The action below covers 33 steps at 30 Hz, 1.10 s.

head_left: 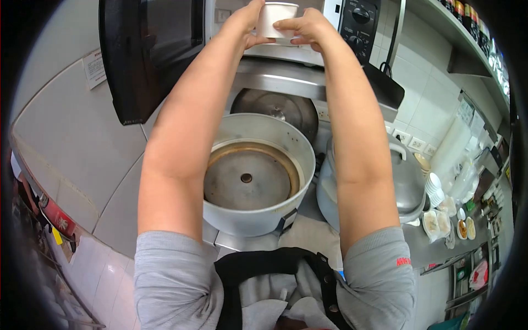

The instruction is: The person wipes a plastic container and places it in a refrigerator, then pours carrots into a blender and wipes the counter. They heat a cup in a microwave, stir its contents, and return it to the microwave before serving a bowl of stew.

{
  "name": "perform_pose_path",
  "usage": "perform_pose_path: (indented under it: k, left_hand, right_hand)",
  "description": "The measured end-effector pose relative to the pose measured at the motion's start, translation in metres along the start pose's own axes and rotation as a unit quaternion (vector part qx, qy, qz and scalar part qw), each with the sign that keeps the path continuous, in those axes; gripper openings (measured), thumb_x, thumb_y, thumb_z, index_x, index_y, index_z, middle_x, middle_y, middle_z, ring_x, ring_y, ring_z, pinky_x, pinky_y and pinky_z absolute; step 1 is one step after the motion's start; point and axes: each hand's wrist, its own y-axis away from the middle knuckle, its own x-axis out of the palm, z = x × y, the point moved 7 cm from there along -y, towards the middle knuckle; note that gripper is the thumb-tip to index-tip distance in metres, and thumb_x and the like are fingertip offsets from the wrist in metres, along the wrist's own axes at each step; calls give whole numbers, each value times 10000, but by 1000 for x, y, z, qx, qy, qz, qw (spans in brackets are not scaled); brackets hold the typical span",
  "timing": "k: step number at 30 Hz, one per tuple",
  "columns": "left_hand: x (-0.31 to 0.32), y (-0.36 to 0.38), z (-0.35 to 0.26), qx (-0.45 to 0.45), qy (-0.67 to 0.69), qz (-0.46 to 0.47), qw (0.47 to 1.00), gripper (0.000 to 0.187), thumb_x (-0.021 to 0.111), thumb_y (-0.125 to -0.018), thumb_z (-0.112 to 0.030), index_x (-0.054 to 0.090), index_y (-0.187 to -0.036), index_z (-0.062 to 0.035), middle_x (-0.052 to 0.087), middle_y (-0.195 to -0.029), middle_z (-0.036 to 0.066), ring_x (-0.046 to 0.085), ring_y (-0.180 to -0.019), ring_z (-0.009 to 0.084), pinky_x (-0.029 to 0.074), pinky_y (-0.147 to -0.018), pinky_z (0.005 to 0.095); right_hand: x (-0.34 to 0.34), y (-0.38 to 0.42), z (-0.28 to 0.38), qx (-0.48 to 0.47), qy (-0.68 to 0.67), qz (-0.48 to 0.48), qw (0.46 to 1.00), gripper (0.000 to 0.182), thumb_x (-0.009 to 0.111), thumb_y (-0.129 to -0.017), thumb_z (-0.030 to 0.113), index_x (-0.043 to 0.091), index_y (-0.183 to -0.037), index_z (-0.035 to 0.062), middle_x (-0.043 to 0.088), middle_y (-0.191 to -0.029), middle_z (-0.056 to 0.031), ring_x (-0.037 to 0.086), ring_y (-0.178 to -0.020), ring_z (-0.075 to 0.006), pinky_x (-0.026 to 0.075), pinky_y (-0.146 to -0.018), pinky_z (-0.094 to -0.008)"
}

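Observation:
Both my arms reach up and forward to a microwave [360, 33] whose dark door [151, 47] is swung out to the left. Between my hands, at its opening, is a white paper cup [273, 21], held upright. My left hand [248, 23] wraps the cup's left side, with fingers at its rim and near its base. From the right, my right hand [309, 26] presses fingers against the cup's front and side. What the cup contains is hidden from this angle.
Below the microwave shelf [280, 78] stands a large open metal pot [258, 214], with a dark round lid [283, 107] behind it. A lidded pot [404, 181] is to the right. Bowls [433, 187] and food containers [434, 223] crowd the right counter. Bottles line a high shelf [467, 33].

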Motion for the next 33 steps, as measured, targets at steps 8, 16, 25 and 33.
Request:
perform_pose_path:
  k: [8, 16, 25, 33]
  left_hand:
    - [58, 135, -16, -34, 55, 164, 984, 421, 333, -990, -365, 461, -1245, -55, 520, -1162, 163, 551, -1016, 282, 475, -867, 452]
    - [66, 255, 67, -164, 107, 203, 959, 659, 516, -928, -448, 247, -1344, -12, 400, -1291, 148, 462, -1158, 232, 446, -937, 470]
    - [85, 385, 194, -312, 113, 268, 905, 554, 452, -970, -386, 158, -1367, -136, 277, -1326, 63, 327, -1276, 202, 384, -1001, 462]
    - [86, 422, 281, -333, 51, 317, 887, 581, 468, -964, -371, 164, -1383, -107, 254, -1364, 71, 323, -1284, 203, 392, -1008, 409]
  right_hand:
    - [-36, 96, 1, -65, -67, 85, 992, 454, 719, -759, 171, 558, -1124, -46, 635, -861, -121, 593, -688, -164, 470, -591, -270]
    - [-39, 257, -48, -22, -33, -3, 999, 630, 755, -685, 188, 497, -1209, -47, 629, -1041, -147, 608, -926, -213, 489, -794, -331]
    - [-6, 413, -147, 160, -51, -26, 985, 808, 810, -655, 84, 367, -1325, 3, 469, -1224, -168, 525, -1118, -287, 487, -930, -379]
    - [20, 470, -221, 220, 7, -18, 975, 783, 808, -665, 53, 367, -1308, -3, 466, -1253, -141, 479, -1194, -245, 446, -971, -386]
